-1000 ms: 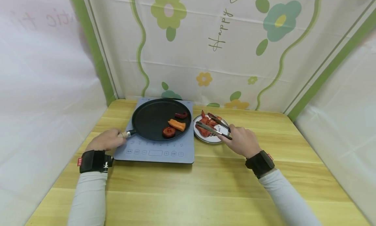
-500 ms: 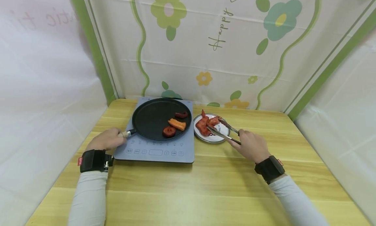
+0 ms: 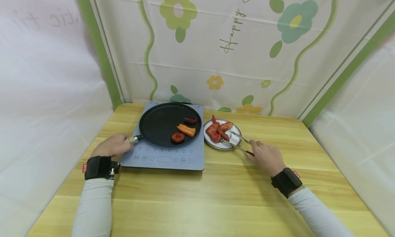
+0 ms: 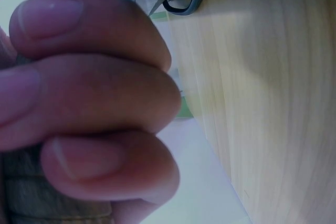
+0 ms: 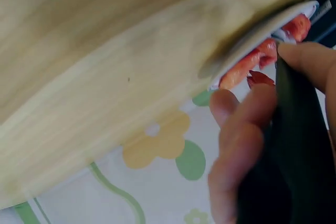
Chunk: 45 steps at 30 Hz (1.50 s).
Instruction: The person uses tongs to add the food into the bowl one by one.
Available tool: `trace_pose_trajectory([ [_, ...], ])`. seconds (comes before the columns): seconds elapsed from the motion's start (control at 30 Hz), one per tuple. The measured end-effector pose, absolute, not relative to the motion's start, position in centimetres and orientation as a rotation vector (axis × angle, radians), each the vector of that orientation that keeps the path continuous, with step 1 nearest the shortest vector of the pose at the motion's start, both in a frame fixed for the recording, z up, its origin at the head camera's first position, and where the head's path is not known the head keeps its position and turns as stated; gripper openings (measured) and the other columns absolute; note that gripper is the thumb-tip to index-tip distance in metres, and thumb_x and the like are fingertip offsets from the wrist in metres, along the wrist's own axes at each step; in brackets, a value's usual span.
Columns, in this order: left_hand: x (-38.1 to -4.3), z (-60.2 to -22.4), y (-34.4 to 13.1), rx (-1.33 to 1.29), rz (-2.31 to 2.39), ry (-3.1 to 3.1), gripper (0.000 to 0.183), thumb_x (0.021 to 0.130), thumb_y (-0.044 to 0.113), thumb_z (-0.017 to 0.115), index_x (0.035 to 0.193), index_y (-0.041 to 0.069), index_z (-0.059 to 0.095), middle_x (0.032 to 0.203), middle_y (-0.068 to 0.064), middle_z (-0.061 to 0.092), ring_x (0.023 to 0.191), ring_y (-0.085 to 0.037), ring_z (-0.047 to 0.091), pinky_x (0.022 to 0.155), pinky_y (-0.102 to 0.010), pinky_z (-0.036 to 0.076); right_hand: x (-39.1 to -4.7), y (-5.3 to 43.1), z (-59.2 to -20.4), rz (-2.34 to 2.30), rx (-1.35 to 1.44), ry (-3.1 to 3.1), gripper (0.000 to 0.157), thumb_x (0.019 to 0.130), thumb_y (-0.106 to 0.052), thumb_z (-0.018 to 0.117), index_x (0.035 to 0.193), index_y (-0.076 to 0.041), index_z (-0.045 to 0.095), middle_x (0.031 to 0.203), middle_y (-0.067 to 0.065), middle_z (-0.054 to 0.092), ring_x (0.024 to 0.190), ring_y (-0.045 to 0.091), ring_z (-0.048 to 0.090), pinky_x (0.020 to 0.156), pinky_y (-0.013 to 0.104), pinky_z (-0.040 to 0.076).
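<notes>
My left hand [image 3: 112, 146] grips the wooden handle [image 3: 133, 140] of a flat black pan [image 3: 157, 122]. In the pan lie a curled dark red piece [image 3: 191, 120], an orange piece [image 3: 186, 130] and a round red piece [image 3: 178, 138]. My right hand [image 3: 267, 158] holds metal tongs [image 3: 239, 148] with dark handles. Their arms are spread, tips over the right side of a white plate [image 3: 236, 128], close beside the red chicken wings [image 3: 213, 131] there. The right wrist view shows my fingers [image 5: 236, 142] around the dark handle; the tips are hidden there.
The pan sits on a grey-blue induction cooker [image 3: 166, 165] with touch buttons at its front. The plate stands just right of the cooker on the wooden table [image 3: 197, 202]. A white flowered curtain [image 3: 191, 59] hangs behind the table and at both sides.
My right hand and the tongs have drawn back to the right and towards me, uncovering the wings. The tips now lie at the plate's right side. My left hand and the pan stay put.
</notes>
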<state>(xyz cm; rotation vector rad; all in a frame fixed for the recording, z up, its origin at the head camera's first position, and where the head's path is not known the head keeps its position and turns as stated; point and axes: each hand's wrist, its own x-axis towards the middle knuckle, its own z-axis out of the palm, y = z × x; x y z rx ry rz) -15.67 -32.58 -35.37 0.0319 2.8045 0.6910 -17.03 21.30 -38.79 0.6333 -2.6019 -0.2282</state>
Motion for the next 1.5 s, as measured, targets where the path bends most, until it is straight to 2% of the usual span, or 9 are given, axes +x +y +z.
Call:
trace_pose_trajectory([
  [0.17, -15.7, -35.3, -32.6, 0.038, 0.69, 2.817, 0.017, 0.082, 0.024, 0.05, 0.074, 0.01, 0.045, 0.071, -0.002, 0.043, 0.065, -0.019, 0.045, 0.057, -0.031, 0.033, -17.0, 20.4, -39.2, -0.221, 0.585, -2.681, 0.038, 0.088, -0.039, 0.067, 0.099, -0.004, 0.056, 0.07, 0.006, 0.053, 0.044, 0.014, 0.038, 0.038, 0.029, 0.026],
  [0.3, -15.6, -35.3, -32.6, 0.043, 0.703, 2.813, 0.017, 0.083, 0.024, 0.05, 0.073, 0.011, 0.045, 0.071, -0.002, 0.043, 0.065, -0.019, 0.045, 0.057, -0.031, 0.032, -17.2, 19.7, -39.5, -0.27, 0.591, -2.681, 0.038, 0.089, -0.037, 0.066, 0.102, -0.002, 0.058, 0.078, 0.01, 0.06, 0.044, 0.015, 0.04, 0.036, 0.031, 0.029],
  [0.6, -15.5, -35.3, -32.5, 0.043, 0.699, 2.818, 0.016, 0.08, 0.023, 0.052, 0.073, 0.01, 0.045, 0.071, -0.002, 0.043, 0.065, -0.019, 0.044, 0.057, -0.03, 0.032, -17.9, 18.4, -39.8, -0.282, 0.569, -2.725, 0.034, 0.093, -0.034, 0.06, 0.105, -0.002, 0.058, 0.082, 0.011, 0.061, 0.045, 0.018, 0.044, 0.036, 0.035, 0.033],
  [0.8, -15.7, -35.4, -32.5, 0.036, 0.688, 2.808, 0.017, 0.082, 0.024, 0.051, 0.073, 0.01, 0.046, 0.071, -0.002, 0.043, 0.066, -0.019, 0.045, 0.058, -0.031, 0.032, -18.2, 17.8, -40.2, -0.294, 0.566, -2.742, 0.023, 0.096, -0.026, 0.054, 0.095, -0.003, 0.055, 0.077, 0.009, 0.059, 0.044, 0.016, 0.041, 0.034, 0.033, 0.029],
  [0.93, -15.7, -35.3, -32.5, 0.028, 0.693, 2.803, 0.017, 0.082, 0.024, 0.051, 0.074, 0.01, 0.046, 0.071, -0.002, 0.044, 0.066, -0.019, 0.046, 0.058, -0.031, 0.033, -18.6, 17.6, -40.2, -0.267, 0.542, -2.78, 0.023, 0.095, -0.027, 0.054, 0.091, -0.005, 0.054, 0.073, 0.008, 0.058, 0.046, 0.017, 0.042, 0.036, 0.033, 0.03],
  [1.23, -15.5, -35.3, -32.4, 0.033, 0.688, 2.814, 0.017, 0.081, 0.024, 0.052, 0.073, 0.01, 0.047, 0.071, -0.003, 0.044, 0.065, -0.019, 0.046, 0.058, -0.031, 0.033, -19.2, 18.1, -40.2, -0.125, 0.497, -2.844, 0.029, 0.092, -0.036, 0.06, 0.094, -0.008, 0.056, 0.069, 0.006, 0.059, 0.05, 0.019, 0.052, 0.038, 0.038, 0.035],
  [1.5, -15.5, -35.1, -32.3, 0.029, 0.691, 2.807, 0.017, 0.083, 0.024, 0.049, 0.075, 0.009, 0.047, 0.071, -0.002, 0.042, 0.065, -0.019, 0.044, 0.058, -0.031, 0.032, -19.2, 18.7, -40.4, -0.026, 0.471, -2.877, 0.031, 0.092, -0.04, 0.06, 0.096, -0.009, 0.058, 0.067, 0.006, 0.057, 0.051, 0.019, 0.052, 0.038, 0.037, 0.035],
])
